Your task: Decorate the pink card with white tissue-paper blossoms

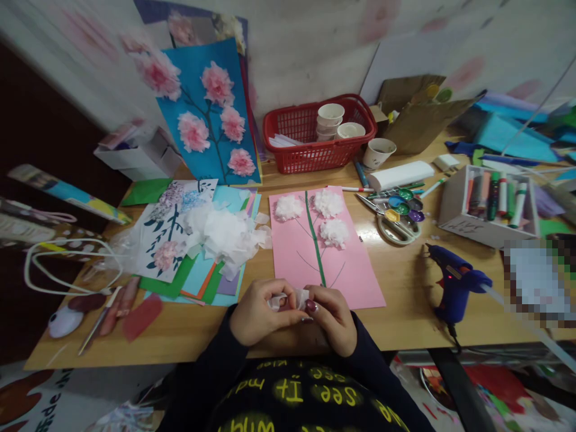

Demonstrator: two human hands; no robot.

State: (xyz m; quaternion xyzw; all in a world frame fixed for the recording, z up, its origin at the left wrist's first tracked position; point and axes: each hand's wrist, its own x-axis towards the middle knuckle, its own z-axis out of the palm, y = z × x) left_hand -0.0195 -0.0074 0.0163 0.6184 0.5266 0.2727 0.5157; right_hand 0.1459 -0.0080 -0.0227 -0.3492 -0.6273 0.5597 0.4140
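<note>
Close to my body, at the table's front edge, my left hand (265,312) and my right hand (333,315) meet with fingers pinched. Between them is a small piece of white tissue paper (302,295), partly hidden by the fingers; both hands grip it. Just beyond lies a pink sheet of paper (360,282) with a green painted stem (314,234), thin drawn branches and three white tissue flowers (333,233). To its left a heap of white tissue paper pieces (229,234) rests on coloured sheets and a floral picture (162,252).
A blue glue gun (454,282) with a lit red light stands at the right. Scissors (398,231), paint pots (407,204) and a marker box (488,210) lie beyond it. Behind are a red basket (310,157) with paper cups and a blue flower picture (198,96). Pens lie left.
</note>
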